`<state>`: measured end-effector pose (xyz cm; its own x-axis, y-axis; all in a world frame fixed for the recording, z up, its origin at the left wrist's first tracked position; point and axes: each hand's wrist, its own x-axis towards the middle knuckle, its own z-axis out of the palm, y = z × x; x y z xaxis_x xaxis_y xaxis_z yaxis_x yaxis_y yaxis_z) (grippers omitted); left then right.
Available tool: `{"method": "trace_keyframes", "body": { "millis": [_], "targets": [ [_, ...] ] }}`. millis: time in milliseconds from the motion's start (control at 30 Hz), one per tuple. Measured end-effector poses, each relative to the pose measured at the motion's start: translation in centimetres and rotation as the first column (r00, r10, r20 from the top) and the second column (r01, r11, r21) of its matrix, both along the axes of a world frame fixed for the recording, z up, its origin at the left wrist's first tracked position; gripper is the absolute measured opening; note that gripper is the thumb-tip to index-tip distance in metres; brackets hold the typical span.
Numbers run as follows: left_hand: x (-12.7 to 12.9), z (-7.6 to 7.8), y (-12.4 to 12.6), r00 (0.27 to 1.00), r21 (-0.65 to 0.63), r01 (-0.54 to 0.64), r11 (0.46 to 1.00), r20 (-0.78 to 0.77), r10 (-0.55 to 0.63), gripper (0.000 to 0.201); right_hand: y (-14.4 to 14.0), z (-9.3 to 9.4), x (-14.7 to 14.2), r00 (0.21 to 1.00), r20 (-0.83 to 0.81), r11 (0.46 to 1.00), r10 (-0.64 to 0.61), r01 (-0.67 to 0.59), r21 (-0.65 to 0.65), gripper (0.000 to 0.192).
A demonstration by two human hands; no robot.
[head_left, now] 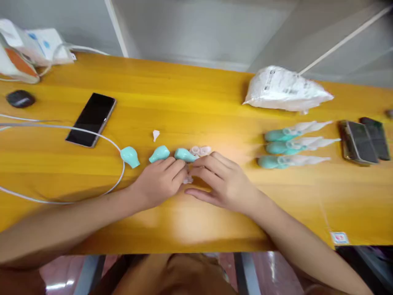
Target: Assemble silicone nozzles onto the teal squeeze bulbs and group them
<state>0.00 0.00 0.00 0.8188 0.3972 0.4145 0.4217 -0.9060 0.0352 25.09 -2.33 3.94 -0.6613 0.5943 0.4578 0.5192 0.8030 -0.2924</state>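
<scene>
My left hand (pixel 162 178) is closed, and its fingertips are hidden, so what it grips does not show. Small clear plastic pieces (pixel 188 179) peek out beside its fingers. Close against it, my right hand (pixel 222 178) is curved, thumb apart from the fingers, its fingertips reaching toward the left hand. Just beyond the hands lie a teal bulb (pixel 184 154) and whitish ring-ended plastic parts (pixel 201 151). Two more bulbs rest to the left: a near one (pixel 159 153) and a farther one (pixel 130 156). Behind them is a small white tip (pixel 156 135).
Three teal bulbs with clear nozzles (pixel 284 147) lie in a row at right. Beyond them are a stacked dark device (pixel 359 141) and a white plastic bag (pixel 285 90). On the left are a phone (pixel 92 119), a looping white cable (pixel 118 180) and a black mouse (pixel 20 98).
</scene>
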Motion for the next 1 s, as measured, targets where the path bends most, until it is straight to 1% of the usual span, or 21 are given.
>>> {"method": "trace_keyframes", "body": {
  "millis": [67, 133, 233, 300, 367, 433, 500, 567, 700, 800, 867, 933, 1000],
  "targets": [
    [0.1, 0.2, 0.2, 1.0, 0.023, -0.015, 1.0, 0.007, 0.015, 0.019, 0.0, -0.6, -0.3, 0.999, 0.04, 1.0, -0.001, 0.0, 0.022, 0.017],
    [0.2, 0.4, 0.3, 0.998, 0.033, -0.026, 0.999, 0.051, 0.024, 0.02, 0.0, -1.0, -0.4, 0.998, 0.057, 0.999, -0.012, 0.009, 0.05, 0.015],
    [0.3, 0.5, 0.3, 0.982, 0.021, -0.033, 0.999, 0.188, 0.029, 0.025, 0.2, -1.1, -0.2, 0.998, 0.041, 0.994, -0.041, 0.037, 0.104, 0.014],
    [0.3, 0.4, 0.3, 0.955, -0.044, -0.016, 0.999, 0.297, 0.029, 0.027, 0.3, -0.9, 0.1, 0.997, 0.016, 0.99, -0.072, 0.069, 0.119, 0.013],
    [0.3, 0.3, 0.4, 0.922, -0.155, 0.015, 0.988, 0.385, 0.047, 0.027, 0.5, -0.7, 0.4, 0.994, -0.005, 0.986, -0.112, 0.112, 0.123, 0.016],
    [0.3, 0.2, 0.5, 0.893, -0.264, 0.04, 0.964, 0.441, 0.084, 0.026, 0.6, -0.6, 0.6, 0.99, -0.034, 0.982, -0.14, 0.143, 0.12, 0.022],
    [0.3, 0.1, 0.6, 0.873, -0.331, 0.057, 0.942, 0.475, 0.114, 0.026, 0.6, -0.6, 0.6, 0.987, -0.074, 0.981, -0.145, 0.153, 0.121, 0.024],
    [0.3, 0.1, 0.7, 0.857, -0.333, 0.083, 0.939, 0.504, 0.103, 0.027, 0.6, -0.7, 0.6, 0.985, -0.115, 0.981, -0.13, 0.145, 0.128, 0.025],
    [0.4, 0.3, 0.8, 0.841, -0.286, 0.126, 0.95, 0.539, 0.051, 0.032, 0.4, -0.7, 0.6, 0.983, -0.148, 0.983, -0.103, 0.124, 0.135, 0.025],
    [0.4, 0.4, 0.7, 0.845, -0.276, 0.12, 0.954, 0.532, 0.048, 0.03, 0.3, -0.6, 0.8, 0.984, -0.157, 0.99, -0.081, 0.098, 0.102, 0.025],
    [0.3, 0.3, 0.6, 0.851, -0.264, 0.112, 0.958, 0.523, 0.044, 0.029, 0.3, -0.5, 0.9, 0.982, -0.182, 0.996, -0.058, 0.069, 0.055, 0.026],
    [0.2, 0.3, 0.6, 0.857, -0.249, 0.108, 0.962, 0.513, 0.036, 0.027, 0.3, -0.4, 0.8, 0.975, -0.218, 0.999, -0.046, 0.041, -0.027, 0.027],
    [0.1, 0.3, 0.5, 0.868, -0.23, 0.109, 0.967, 0.495, 0.02, 0.025, 0.4, -0.3, 0.7, 0.966, -0.251, 0.989, -0.056, 0.02, -0.143, 0.023]
  ]
}}
